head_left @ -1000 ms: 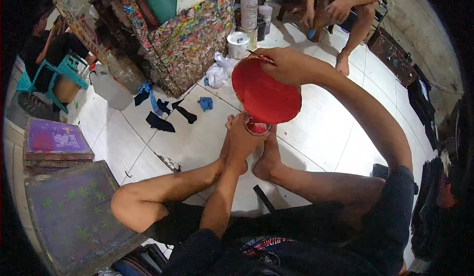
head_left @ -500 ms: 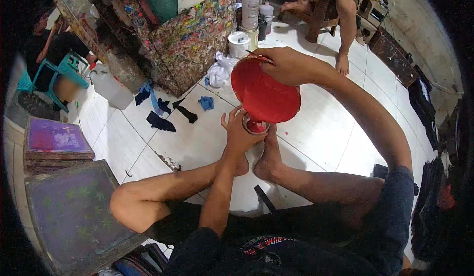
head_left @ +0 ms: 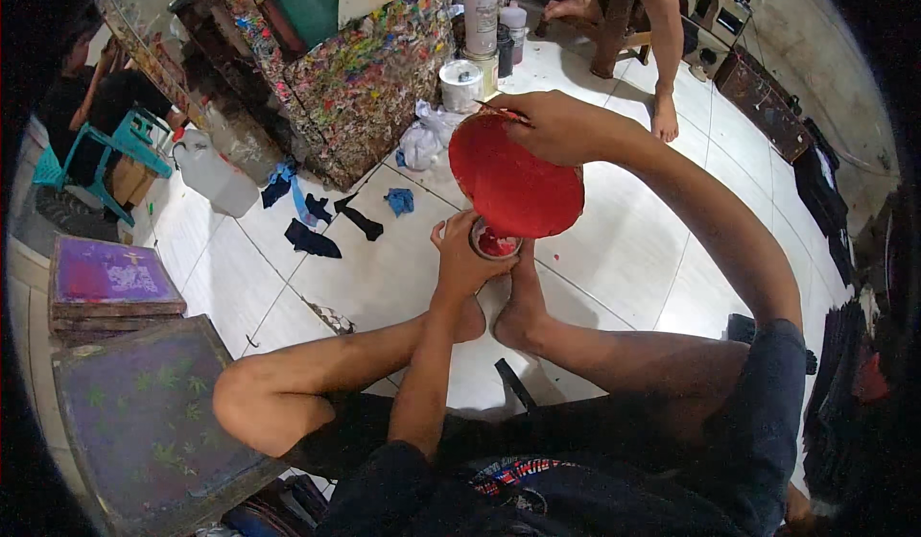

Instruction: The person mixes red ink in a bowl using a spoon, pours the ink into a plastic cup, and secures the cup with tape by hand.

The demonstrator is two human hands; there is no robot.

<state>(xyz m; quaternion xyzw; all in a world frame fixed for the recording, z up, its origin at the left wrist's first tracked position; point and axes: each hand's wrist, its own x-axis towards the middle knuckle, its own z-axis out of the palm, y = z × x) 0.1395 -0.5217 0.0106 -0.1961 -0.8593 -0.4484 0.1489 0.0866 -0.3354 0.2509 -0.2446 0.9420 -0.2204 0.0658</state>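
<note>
My right hand (head_left: 554,124) grips the rim of a round tub (head_left: 523,177) whose inside is coated in thick red paint. A thin dark stick-like edge shows by its fingers; I cannot tell what it is. The tub is tipped toward me, its lower lip just above a small round cup (head_left: 497,255). My left hand (head_left: 462,257) is wrapped around that cup, between my bare feet. Red and pale pink paint shows inside the cup. The tub's lip hides part of the cup's far side.
Dark and blue cloth scraps (head_left: 312,239) lie on the white tiles, left of the cup. Beyond stand a paint-crusted box (head_left: 369,86), a white plastic jug (head_left: 216,172), a white bucket (head_left: 460,84) and bottles (head_left: 481,19). Framed screens (head_left: 144,412) are at left. Other people sit nearby.
The red stream visible between the tub and the cup half a second ago no longer shows clearly. Both hands keep nearly the same place and grip.
</note>
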